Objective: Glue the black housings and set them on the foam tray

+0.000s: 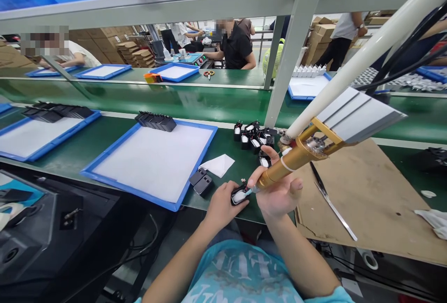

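Observation:
My left hand [222, 205] grips a small black plastic housing [240, 196] with a white part inside. My right hand [277, 191] is around the lower end of a gold cylindrical dispenser [282, 168], palm turned up, some fingers loosely spread. The dispenser's narrow pale-blue tip [249, 192] points down at the housing and appears to touch or nearly touch the white part. Left of my left hand, two black covers [201, 181] lie beside a folded white paper [220, 165]. Beyond my hands, several similar black housings with white insides [255, 141] sit in a cluster.
A blue-rimmed tray [139, 165] carries a row of black housings [156, 120]; another such tray [38, 138] is farther left. Right lies cardboard [380, 191] with tweezers [333, 203]. A white pole [349, 70] slants above the bench. People work across the green conveyor [195, 100].

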{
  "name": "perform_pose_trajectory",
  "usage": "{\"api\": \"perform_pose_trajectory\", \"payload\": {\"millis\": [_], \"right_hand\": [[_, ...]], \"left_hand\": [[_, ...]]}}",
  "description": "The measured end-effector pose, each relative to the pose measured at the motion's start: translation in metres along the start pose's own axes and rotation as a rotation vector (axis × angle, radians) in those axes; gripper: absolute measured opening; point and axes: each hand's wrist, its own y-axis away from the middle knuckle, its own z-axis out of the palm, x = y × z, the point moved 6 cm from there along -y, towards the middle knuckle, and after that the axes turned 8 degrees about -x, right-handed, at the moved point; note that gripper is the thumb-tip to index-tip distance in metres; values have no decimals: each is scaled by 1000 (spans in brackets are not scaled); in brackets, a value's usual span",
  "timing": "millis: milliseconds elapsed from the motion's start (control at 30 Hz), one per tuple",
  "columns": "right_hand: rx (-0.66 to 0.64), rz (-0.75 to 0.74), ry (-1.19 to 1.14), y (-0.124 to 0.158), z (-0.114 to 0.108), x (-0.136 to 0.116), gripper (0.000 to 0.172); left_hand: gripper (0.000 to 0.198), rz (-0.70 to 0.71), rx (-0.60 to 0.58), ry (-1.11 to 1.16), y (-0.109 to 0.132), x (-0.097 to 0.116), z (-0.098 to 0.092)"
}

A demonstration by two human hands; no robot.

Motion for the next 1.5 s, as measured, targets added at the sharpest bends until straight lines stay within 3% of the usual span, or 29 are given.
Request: {"api": "perform_pose_trajectory", "payload": {"millis": [200,367,500,600,800,933,1033,1133,1233,1367,1500], "right_hand": [[38,-3,72,0,-19,-11,47],[94,-19,106,2,-33,-16,45],[88,-23,91,3,-37,-17,43],[81,-25,73,3,-39,-17,42],[110,-20,85,3,-43,-18,46],[97,-29,54,3,-44,-20,45],[83,-38,38,2,-44,-21,44],[76,-39,39,2,-44,-20,45],[76,-32,45,3,-46,-19,46],[60,-49,51,3,-47,-20,41],[58,-53,48,2,-47,-20,41]], "left_hand": [[57,30,-193,296,-10,-3,-10],[38,90,-299,499,-31,0,-2],[22,154,-163,343,-35,3,-4],[20,202,-77,188,-30,5,-9],[38,315,-269,188,-27,12,-9],[48,351,-297,21,-23,20,-17],[49,383,-255,-161,-15,24,-19],[48,399,-120,-303,-6,25,-17],[46,396,27,-297,3,26,-11],[26,363,169,-189,8,27,-3],[19,287,176,-250,5,26,5]]}}
